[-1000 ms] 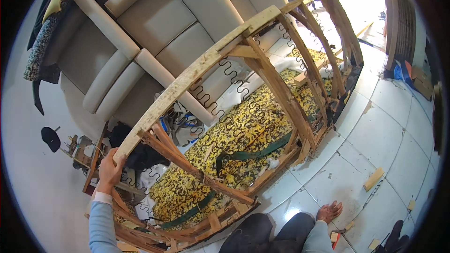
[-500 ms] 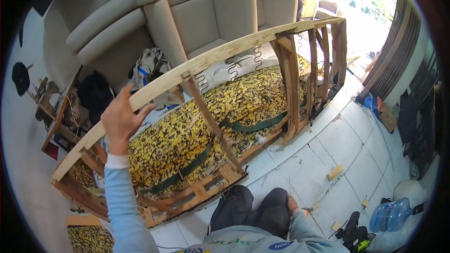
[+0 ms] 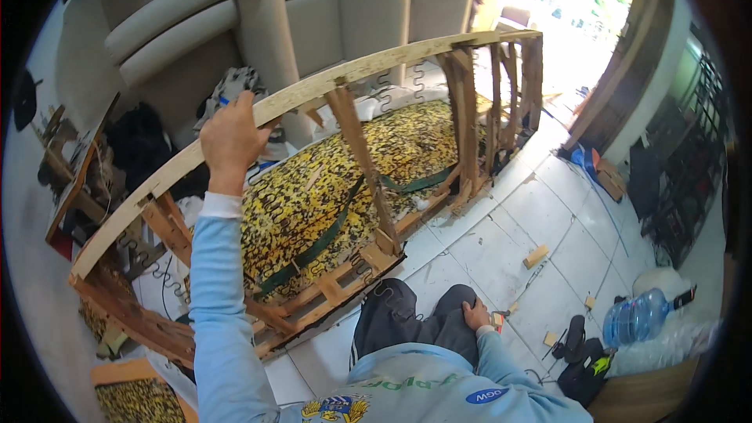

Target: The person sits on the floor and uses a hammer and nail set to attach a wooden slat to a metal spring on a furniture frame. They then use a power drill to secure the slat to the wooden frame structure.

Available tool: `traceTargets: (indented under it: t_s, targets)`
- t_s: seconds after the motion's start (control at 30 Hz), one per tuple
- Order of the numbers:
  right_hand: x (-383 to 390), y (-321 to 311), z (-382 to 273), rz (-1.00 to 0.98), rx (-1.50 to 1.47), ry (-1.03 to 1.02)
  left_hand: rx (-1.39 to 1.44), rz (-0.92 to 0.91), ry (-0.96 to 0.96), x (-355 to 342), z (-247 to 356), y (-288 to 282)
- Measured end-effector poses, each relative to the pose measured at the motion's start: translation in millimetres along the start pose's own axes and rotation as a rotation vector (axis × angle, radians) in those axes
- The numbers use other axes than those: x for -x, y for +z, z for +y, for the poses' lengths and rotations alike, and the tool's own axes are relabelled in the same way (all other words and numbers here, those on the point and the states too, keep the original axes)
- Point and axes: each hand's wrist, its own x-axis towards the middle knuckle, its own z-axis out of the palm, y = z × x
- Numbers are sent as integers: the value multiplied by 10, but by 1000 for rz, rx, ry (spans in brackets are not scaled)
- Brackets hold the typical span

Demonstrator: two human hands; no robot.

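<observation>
A bare wooden frame [image 3: 364,160] stands on the white tiled floor [image 3: 509,215] just in front of the seated person, its long pale rail uppermost and bowed by the lens. The left hand [image 3: 233,141] is closed over that rail, left of its middle, fingers wrapped across the top. The right hand [image 3: 475,315] rests against the right knee; how far its fingers are open, and whether it has hold of anything, I cannot tell. Through the frame's gaps show yellow-and-black speckled foam [image 3: 301,188], a dark green strap [image 3: 325,236] and wavy metal springs [image 3: 419,74]. Beyond stands a beige sofa [image 3: 313,27]. To the right lie a small wood block [image 3: 536,257] and a large blue bottle [image 3: 636,317]
</observation>
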Motion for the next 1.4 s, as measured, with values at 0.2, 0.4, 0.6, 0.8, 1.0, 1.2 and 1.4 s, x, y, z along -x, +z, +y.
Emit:
traceTargets:
  t_s: [0.2,0.4,0.6,0.8,1.0,1.2,1.4]
  targets:
    - [125,44,-212,-35,66,53,-37,110,56,55,-29,20]
    - [60,-15,-53,-6,37,55,-37,111,47,40,46,41]
    - [93,-31,204,10,-159,-144,-71,131,59,44,24,-10]
    - [-301,432,1732,18,-397,31,-53,75,2,27,81,3]
    - [-746,562,1533,-148,-869,249,-19,-73,-72,-60,227,-77]
    - [-233,-161,-66,-112,-327,4,-133,-246,-67,-174,151,-236]
    - [2,-57,-368,45,111,-38,-107,-270,-50,-212,151,-161]
